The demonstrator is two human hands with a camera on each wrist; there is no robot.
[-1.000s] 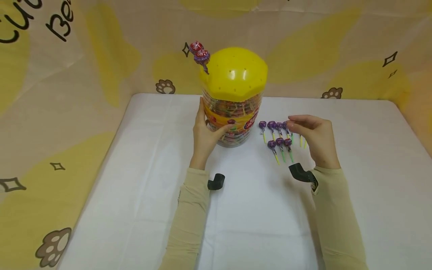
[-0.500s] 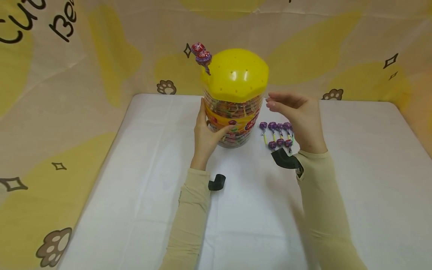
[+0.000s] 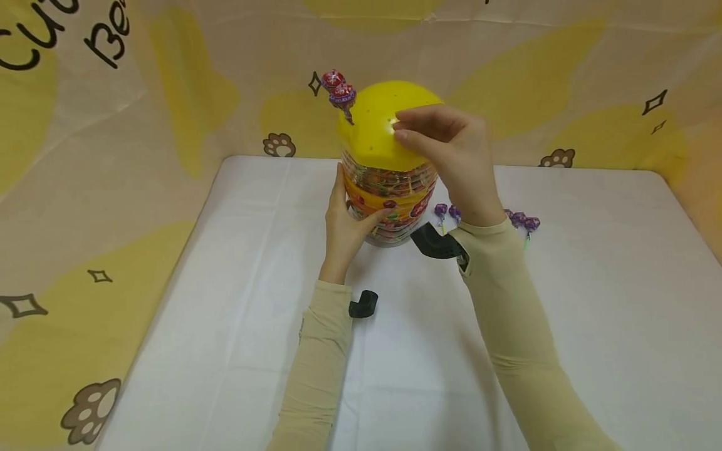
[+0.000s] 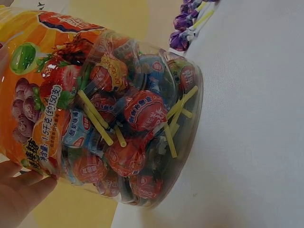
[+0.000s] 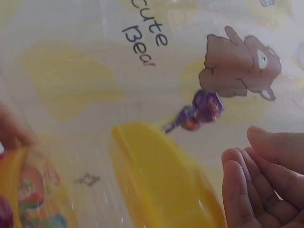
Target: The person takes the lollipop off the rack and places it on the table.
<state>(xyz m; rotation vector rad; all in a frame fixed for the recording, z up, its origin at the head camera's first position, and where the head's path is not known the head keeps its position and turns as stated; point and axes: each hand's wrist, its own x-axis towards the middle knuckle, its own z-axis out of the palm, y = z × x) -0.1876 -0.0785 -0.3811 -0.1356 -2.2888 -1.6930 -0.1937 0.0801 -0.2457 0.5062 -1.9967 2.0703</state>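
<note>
Two lollipops (image 3: 337,89) stand in the yellow lid (image 3: 375,128), many purple ones (image 3: 521,220) still lie on the table (image 3: 592,300); the left hand (image 3: 346,225) grips the jar (image 3: 389,200), the right hand (image 3: 445,147) hovers over the lid, fingers together, apparently empty.

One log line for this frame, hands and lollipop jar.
left hand: grips lollipop jar side | right hand: fingertips at yellow lid, holding unclear | purple lollipops: on table
</note>
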